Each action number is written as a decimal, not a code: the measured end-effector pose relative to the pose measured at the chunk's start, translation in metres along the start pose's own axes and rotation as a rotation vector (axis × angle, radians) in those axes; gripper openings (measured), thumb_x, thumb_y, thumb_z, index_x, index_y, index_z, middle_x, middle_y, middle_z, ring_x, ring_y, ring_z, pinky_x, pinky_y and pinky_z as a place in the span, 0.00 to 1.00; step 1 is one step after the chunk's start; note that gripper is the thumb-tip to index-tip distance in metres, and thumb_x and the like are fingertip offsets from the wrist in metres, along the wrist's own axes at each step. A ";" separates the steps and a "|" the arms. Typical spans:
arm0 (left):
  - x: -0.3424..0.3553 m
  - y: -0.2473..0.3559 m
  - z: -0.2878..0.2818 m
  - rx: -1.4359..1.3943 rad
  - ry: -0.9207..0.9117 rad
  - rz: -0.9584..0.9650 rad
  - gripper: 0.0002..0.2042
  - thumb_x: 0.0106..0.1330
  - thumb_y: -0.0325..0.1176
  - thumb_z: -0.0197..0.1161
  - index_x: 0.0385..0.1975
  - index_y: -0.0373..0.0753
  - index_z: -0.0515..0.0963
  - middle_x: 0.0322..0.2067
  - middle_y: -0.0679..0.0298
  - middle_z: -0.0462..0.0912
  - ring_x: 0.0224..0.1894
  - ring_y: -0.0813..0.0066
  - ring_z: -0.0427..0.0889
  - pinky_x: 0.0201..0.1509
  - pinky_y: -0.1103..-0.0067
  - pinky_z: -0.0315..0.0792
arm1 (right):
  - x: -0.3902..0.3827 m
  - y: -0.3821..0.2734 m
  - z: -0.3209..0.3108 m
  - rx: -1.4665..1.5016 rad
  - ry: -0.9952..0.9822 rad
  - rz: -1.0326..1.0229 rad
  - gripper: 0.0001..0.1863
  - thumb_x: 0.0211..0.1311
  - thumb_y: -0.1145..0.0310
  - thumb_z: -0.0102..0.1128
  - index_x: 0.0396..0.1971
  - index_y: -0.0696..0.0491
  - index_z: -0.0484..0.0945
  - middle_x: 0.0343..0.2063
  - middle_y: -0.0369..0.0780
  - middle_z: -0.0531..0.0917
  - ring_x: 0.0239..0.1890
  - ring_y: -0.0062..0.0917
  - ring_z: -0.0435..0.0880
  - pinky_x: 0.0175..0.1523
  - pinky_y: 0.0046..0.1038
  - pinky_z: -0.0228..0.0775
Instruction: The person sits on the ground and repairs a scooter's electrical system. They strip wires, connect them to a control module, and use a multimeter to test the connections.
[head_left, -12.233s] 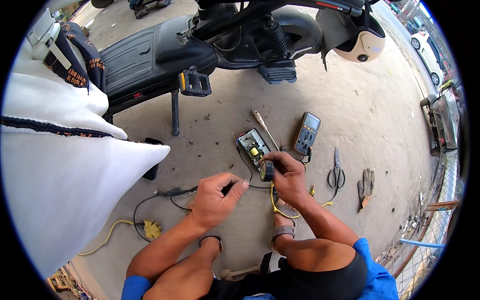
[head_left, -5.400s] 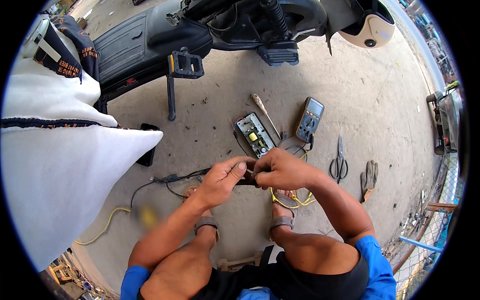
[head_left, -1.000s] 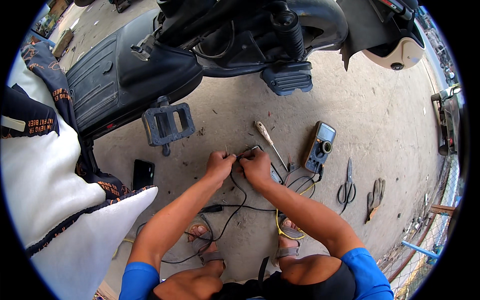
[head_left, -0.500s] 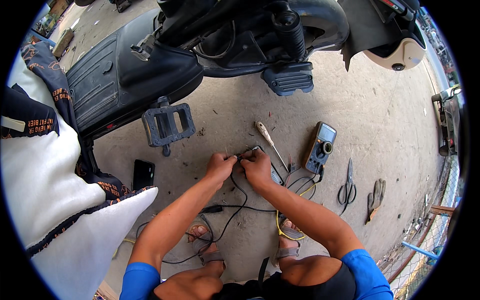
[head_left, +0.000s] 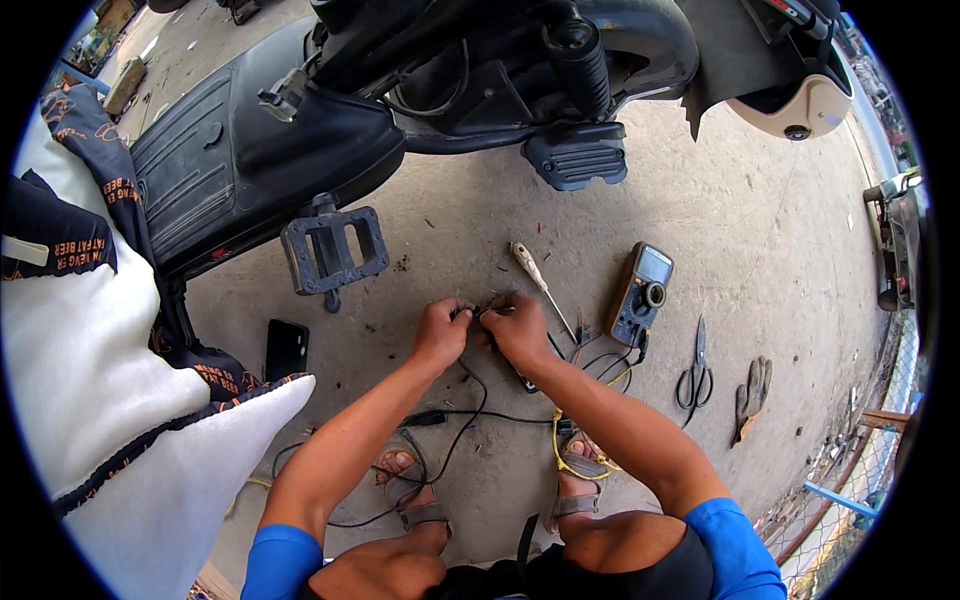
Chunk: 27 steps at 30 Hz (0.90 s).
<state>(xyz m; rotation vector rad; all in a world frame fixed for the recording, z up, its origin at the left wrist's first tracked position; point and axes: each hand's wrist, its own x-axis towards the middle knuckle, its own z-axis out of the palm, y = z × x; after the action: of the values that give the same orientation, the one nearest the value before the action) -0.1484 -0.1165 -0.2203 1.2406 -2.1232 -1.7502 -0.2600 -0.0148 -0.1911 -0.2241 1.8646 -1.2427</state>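
Note:
Above the concrete, my left hand [head_left: 442, 332] and my right hand [head_left: 515, 328] meet, their fingertips almost touching. Both are closed in a pinch at the end of a black cable [head_left: 481, 385], which rises from the ground between my forearms. A small dark bit shows between the fingertips, too small to make out. Under my right hand and wrist lies a dark flat device [head_left: 527, 382], mostly hidden. Beyond my right hand rest a screwdriver [head_left: 530, 267] with a pale handle and a multimeter [head_left: 640, 294] with black leads.
Scissors [head_left: 694, 378] and a work glove [head_left: 752, 400] lie to the right. A black phone [head_left: 287, 350] lies left. A dark two-wheeler [head_left: 270, 150] with a pedal [head_left: 335, 250] spans the far side. A white-lined cloth [head_left: 100, 380] covers the left. A yellow wire [head_left: 557, 440] runs by my foot.
My hands have shifted slightly, and my right hand now covers more of the flat device. The black cable has moved a little left. The tools on the ground stay put.

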 end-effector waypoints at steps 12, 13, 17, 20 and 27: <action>0.000 -0.006 0.000 -0.136 -0.070 0.073 0.06 0.67 0.22 0.57 0.39 0.32 0.80 0.32 0.65 0.84 0.36 0.80 0.78 0.41 0.77 0.72 | 0.008 -0.021 -0.002 -0.112 0.022 -0.012 0.16 0.54 0.72 0.67 0.39 0.66 0.79 0.26 0.48 0.86 0.24 0.29 0.88 0.28 0.30 0.78; 0.000 -0.005 -0.001 -0.183 -0.082 0.045 0.05 0.66 0.23 0.59 0.39 0.32 0.80 0.32 0.66 0.83 0.35 0.80 0.78 0.41 0.78 0.72 | 0.009 -0.021 -0.002 -0.115 0.019 -0.005 0.18 0.53 0.69 0.68 0.40 0.66 0.80 0.26 0.49 0.87 0.25 0.31 0.89 0.30 0.32 0.79; -0.005 0.012 -0.002 -0.362 -0.122 -0.019 0.05 0.61 0.25 0.66 0.36 0.34 0.81 0.30 0.69 0.82 0.33 0.83 0.76 0.38 0.80 0.70 | 0.016 -0.009 -0.005 -0.370 0.089 -0.167 0.21 0.54 0.62 0.68 0.41 0.64 0.81 0.32 0.52 0.87 0.36 0.41 0.89 0.42 0.37 0.80; -0.001 0.006 -0.002 -0.255 -0.077 -0.010 0.07 0.58 0.27 0.70 0.34 0.35 0.82 0.28 0.70 0.81 0.32 0.85 0.75 0.36 0.81 0.69 | 0.012 -0.014 -0.004 -0.419 0.082 -0.211 0.22 0.55 0.59 0.68 0.41 0.63 0.81 0.35 0.53 0.87 0.40 0.45 0.88 0.46 0.39 0.79; 0.003 -0.001 0.003 -0.277 -0.033 -0.072 0.07 0.62 0.30 0.69 0.32 0.33 0.82 0.25 0.68 0.80 0.28 0.83 0.75 0.32 0.80 0.68 | 0.011 -0.016 -0.009 -0.311 0.013 -0.280 0.19 0.58 0.61 0.65 0.42 0.62 0.80 0.34 0.53 0.87 0.38 0.44 0.88 0.44 0.37 0.79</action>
<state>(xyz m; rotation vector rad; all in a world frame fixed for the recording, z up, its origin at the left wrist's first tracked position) -0.1521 -0.1161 -0.2232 1.2316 -1.7928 -2.0235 -0.2782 -0.0229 -0.1830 -0.6657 2.0848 -1.1295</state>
